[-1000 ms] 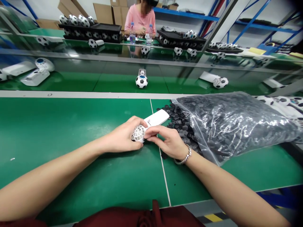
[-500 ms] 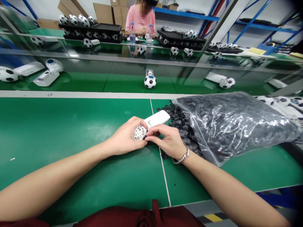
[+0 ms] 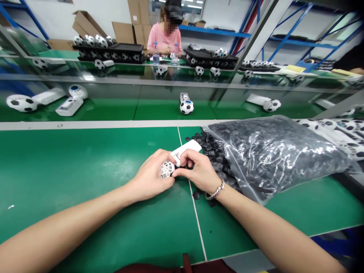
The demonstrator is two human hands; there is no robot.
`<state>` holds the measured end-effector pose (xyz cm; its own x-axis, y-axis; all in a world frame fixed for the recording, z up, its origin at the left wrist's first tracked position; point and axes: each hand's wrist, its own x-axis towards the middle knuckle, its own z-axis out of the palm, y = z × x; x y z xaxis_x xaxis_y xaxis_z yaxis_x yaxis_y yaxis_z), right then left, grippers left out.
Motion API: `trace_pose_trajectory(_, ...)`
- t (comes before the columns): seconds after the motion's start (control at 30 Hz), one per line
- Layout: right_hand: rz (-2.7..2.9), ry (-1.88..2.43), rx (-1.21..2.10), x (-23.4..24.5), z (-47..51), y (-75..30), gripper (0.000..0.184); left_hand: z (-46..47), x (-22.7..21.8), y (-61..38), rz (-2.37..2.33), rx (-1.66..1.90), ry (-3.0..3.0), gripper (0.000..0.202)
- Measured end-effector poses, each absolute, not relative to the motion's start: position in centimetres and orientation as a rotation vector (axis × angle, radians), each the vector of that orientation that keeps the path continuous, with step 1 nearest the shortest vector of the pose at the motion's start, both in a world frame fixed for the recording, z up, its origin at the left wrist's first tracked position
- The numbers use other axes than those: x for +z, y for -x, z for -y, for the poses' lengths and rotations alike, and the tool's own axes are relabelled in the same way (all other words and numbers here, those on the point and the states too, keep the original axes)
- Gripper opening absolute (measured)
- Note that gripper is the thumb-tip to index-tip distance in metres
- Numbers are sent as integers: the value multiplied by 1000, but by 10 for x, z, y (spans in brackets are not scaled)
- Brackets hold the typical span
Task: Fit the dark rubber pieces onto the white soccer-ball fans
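- My left hand (image 3: 149, 178) is curled shut around the ball end of a little white soccer-ball gadget (image 3: 167, 168), thumb and fingers wrapped round it so only the white honeycomb face pokes out.
- My right hand (image 3: 197, 170) is pinched in tight right against that same ball end, fingertips (image 3: 176, 173) pressing on it at the seam. Pretty sure there's a small dark piece under them but honestly can't tell, it's hidden. Silver bracelet (image 3: 215, 191) on that wrist.
- The gadget's flat white handle (image 3: 186, 148) sticks out away from me between both hands, and the whole thing sits low over the green mat (image 3: 71, 170), about the middle of my bench, right by the white seam line.
- Far left on the conveyor belt (image 3: 113, 108) behind my bench: one finished soccer-ball unit (image 3: 21, 103) plus a couple of white bodies (image 3: 69, 106) lying flat.
- Middle of the belt, another finished ball unit (image 3: 187, 106) standing by itself.
- Just right of my hands, loose black patch pieces (image 3: 210, 146) spilled on the mat, a few down near my wrist too.
- They're coming out of a big clear plastic bag (image 3: 278, 151) stuffed with the same black pieces, lying on its side, mouth toward my hands.
- Way back across the line, a person in a pink shirt (image 3: 166, 38) sits at the far bench with trays of balls (image 3: 110, 47) either side.
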<state>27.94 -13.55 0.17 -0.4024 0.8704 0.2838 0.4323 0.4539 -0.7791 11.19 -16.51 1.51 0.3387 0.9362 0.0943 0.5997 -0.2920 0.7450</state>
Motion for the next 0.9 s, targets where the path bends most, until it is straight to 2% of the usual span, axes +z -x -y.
trace_pose_trajectory(0.2, 2096, 933, 684, 6, 135, -284, 21, 161, 16, -106, -1260, 789, -1828, 30)
trace_pose_trajectory(0.33, 2149, 1102, 266, 10, 128, -305, 14, 140, 23, -90, -1313, 807, -1671, 32)
trace_pose_trajectory(0.57, 2368, 1338, -392, -23, 102, -337, 30, 42, 34, -55, -1713, 1112, -1676, 35)
trace_pose_trajectory(0.7, 2400, 1317, -513, -38, 99, -340, 33, -5, 20, -37, -1883, 1245, -1719, 37)
trace_pose_trajectory(0.9, 2418, 1224, -499, -37, 98, -345, 32, -23, -17, -28, -1943, 1251, -1799, 48)
